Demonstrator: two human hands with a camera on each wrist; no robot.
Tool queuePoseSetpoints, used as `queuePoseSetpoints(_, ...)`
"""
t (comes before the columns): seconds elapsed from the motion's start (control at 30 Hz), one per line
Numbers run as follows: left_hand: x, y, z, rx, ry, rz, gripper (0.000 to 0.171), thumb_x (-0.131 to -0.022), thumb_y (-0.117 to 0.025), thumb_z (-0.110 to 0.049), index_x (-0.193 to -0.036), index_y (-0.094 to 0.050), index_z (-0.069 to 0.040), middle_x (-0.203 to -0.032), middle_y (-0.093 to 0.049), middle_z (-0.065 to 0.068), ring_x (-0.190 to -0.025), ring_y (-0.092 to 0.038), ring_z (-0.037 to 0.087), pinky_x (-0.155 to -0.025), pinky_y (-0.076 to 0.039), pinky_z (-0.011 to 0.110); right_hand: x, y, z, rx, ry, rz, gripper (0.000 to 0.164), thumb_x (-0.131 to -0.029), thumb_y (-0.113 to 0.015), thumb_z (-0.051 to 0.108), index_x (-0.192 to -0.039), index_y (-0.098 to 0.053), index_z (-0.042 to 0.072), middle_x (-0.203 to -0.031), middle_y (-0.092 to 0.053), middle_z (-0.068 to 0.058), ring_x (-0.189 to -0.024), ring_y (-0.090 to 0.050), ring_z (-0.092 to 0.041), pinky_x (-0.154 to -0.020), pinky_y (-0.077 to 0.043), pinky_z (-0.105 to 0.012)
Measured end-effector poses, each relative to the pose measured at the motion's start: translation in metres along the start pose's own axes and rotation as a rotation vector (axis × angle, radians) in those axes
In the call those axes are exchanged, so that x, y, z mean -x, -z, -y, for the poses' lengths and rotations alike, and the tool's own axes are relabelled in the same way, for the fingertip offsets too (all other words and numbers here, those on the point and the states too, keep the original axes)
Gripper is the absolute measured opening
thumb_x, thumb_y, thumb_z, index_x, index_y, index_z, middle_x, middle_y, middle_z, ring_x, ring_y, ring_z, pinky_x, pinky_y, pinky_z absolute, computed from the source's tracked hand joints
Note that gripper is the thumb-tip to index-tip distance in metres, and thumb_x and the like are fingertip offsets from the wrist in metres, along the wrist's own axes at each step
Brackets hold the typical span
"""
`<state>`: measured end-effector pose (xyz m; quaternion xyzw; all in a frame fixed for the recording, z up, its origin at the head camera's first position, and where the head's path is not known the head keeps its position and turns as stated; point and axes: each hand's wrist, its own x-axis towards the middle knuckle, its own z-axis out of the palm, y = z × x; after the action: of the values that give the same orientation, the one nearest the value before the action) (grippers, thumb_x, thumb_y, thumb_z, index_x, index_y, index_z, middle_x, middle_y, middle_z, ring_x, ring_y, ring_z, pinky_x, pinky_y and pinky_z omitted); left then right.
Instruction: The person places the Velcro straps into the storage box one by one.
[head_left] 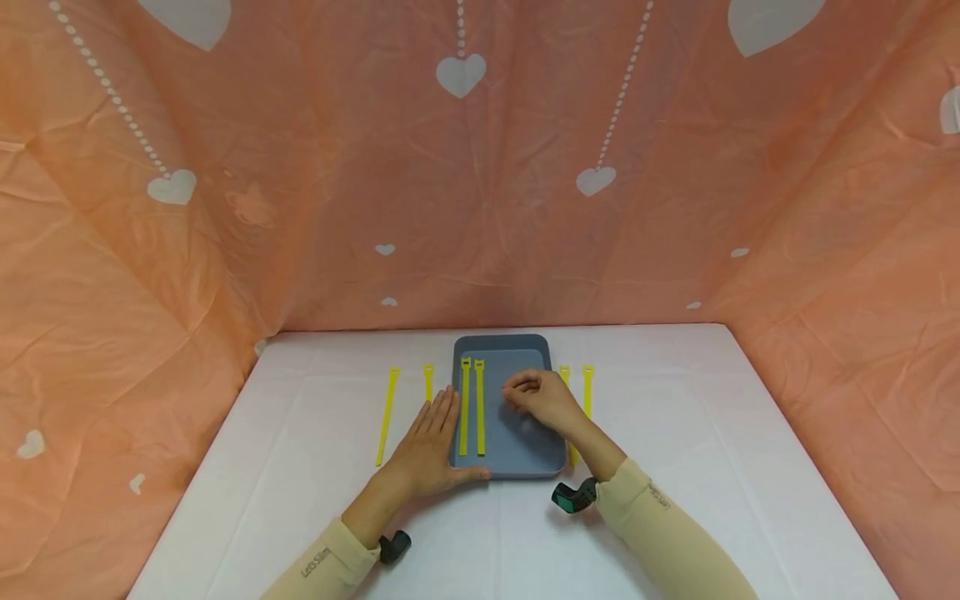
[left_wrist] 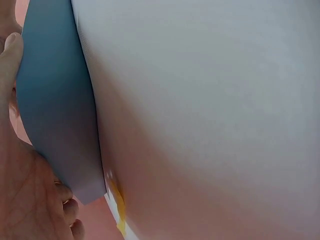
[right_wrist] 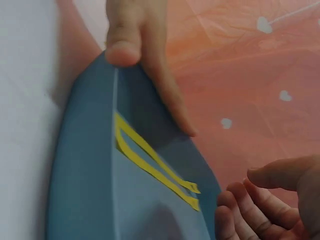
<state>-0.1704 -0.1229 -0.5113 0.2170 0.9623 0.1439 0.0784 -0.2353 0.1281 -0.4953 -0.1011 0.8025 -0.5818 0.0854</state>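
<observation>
A blue-grey rectangular tray (head_left: 517, 454) lies on the white table, holding two yellow cable straps (head_left: 481, 417) with slotted heads, side by side along its left part. My left hand (head_left: 426, 450) rests at the tray's left edge, fingers straight along the side and thumb at the front rim; the left wrist view shows the palm against the tray wall (left_wrist: 57, 100). Over the tray's right half is my right hand (head_left: 546, 400), fingers loosely bent. Nothing shows between its thumb and fingers (right_wrist: 255, 215) in the right wrist view.
Left of the tray lie two more yellow straps (head_left: 387, 417), one partly hidden behind my left hand. Another two (head_left: 588, 392) lie to the right, one largely covered by my right arm. A peach curtain (head_left: 510, 250) with white hearts encloses the table's back and sides.
</observation>
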Motion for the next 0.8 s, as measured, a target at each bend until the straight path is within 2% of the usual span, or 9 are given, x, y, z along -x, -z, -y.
queuePoseSetpoints(0.2,0.000,0.002,-0.001,0.005,-0.001,0.001,0.133,-0.087,-0.066,-0.083,-0.171,-0.008,0.002,-0.180,-0.001,0.018,-0.167,-0.004,0.035,-0.134,-0.011,0.052,0.009,0.020,0.004,-0.014,0.001,-0.036,0.024,-0.103,-0.074,0.012,-0.118,-0.074,-0.007,-0.106,-0.077,-0.025,-0.095,-0.074,-0.045,-0.085,-0.063,-0.053)
queuePoseSetpoints(0.47,-0.001,0.001,-0.002,-0.012,0.006,-0.001,0.133,-0.087,-0.066,-0.084,-0.171,-0.008,0.001,-0.180,-0.001,0.017,-0.167,-0.003,0.034,-0.135,-0.009,0.051,0.020,0.050,0.001,-0.037,-0.003,-0.116,0.026,-0.104,-0.073,0.013,-0.121,-0.073,-0.006,-0.112,-0.074,-0.028,-0.101,-0.072,-0.048,-0.087,-0.064,-0.050)
queuePoseSetpoints(0.63,-0.001,0.000,-0.002,-0.018,0.012,0.001,0.133,-0.087,-0.065,-0.085,-0.172,-0.008,0.000,-0.180,-0.001,0.016,-0.167,-0.002,0.033,-0.135,-0.008,0.051,0.027,0.065,-0.003,-0.033,0.006,-0.176,0.025,-0.103,-0.073,0.009,-0.122,-0.073,-0.007,-0.111,-0.075,-0.025,-0.098,-0.074,-0.042,-0.087,-0.064,-0.051)
queuePoseSetpoints(0.8,-0.002,0.000,-0.002,-0.021,0.013,0.002,0.133,-0.087,-0.065,-0.085,-0.172,-0.008,-0.001,-0.180,-0.001,0.017,-0.167,-0.001,0.033,-0.135,-0.008,0.050,0.030,0.077,-0.011,-0.030,-0.007,-0.230,0.025,-0.103,-0.073,0.008,-0.122,-0.072,-0.008,-0.112,-0.074,-0.027,-0.098,-0.074,-0.038,-0.086,-0.065,-0.044)
